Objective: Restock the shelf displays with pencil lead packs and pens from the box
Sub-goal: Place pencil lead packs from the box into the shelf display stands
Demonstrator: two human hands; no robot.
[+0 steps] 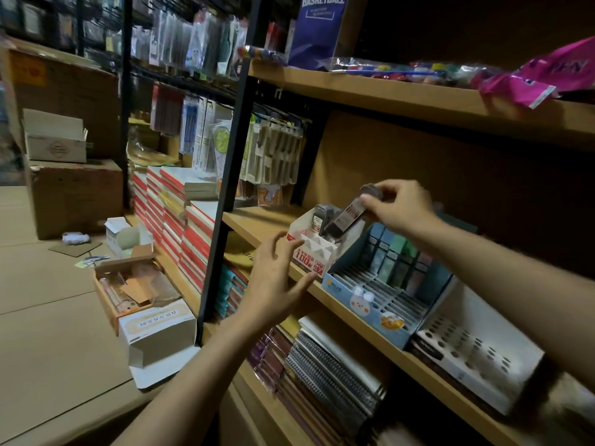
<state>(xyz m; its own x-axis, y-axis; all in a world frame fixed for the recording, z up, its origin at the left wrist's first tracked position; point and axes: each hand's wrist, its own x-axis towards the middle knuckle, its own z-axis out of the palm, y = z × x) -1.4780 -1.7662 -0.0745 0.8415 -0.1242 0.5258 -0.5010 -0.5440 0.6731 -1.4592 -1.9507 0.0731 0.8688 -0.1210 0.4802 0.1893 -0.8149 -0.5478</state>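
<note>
Head view: right hand (397, 201) fingers pinched lead pack (346, 217) above red-white display (310, 252); left hand (277, 281) fingers spread, steadying nothing. Tilted pack might jam, tipping display off shelf (354, 312).

"BASKETBALL" runs in white capitals across the blue bag (317, 27) on the top shelf. Well below it, the red-and-white display box (310, 257) shows "100" on its front — with "HB" and "0.7" on a small red tag beside. Other print is too blurred to read.
</note>
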